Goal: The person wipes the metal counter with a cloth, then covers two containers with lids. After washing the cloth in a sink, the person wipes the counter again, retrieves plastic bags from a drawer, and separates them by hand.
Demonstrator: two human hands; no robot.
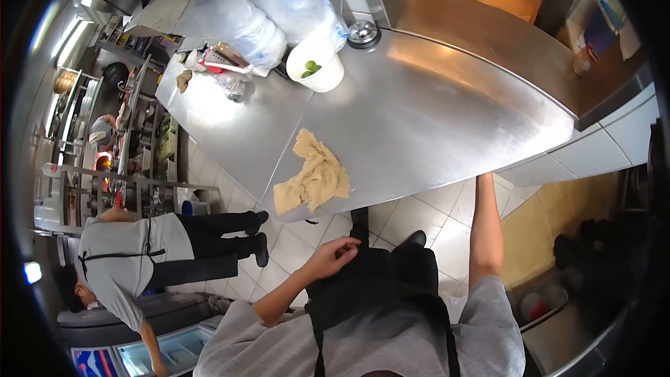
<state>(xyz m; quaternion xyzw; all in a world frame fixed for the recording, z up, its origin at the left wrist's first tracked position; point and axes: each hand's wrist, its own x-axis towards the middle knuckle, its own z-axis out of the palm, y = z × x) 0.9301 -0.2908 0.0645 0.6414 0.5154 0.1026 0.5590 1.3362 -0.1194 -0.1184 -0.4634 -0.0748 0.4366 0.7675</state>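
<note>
My left hand (336, 257) is in front of my black apron (377, 290), below the counter edge. Its fingers are loosely bent and apart from the thumb, with nothing seen in them. My right forearm (486, 230) reaches up to the counter's edge, where my right hand is hidden. A crumpled tan cloth (317, 176) lies at the near left edge of the steel counter (433, 112). Further back stands a white bucket (324, 78) with green limes (311, 68) inside. Beside it are clear plastic-wrapped stacks (248, 28) and a round metal object (363, 33).
At the left, another person (136, 255) in a grey shirt and dark apron stands by shelving, with a further person (103, 131) beyond. A glass-topped cooler (167, 349) is at the lower left. A raised steel ledge (481, 28) runs behind the counter.
</note>
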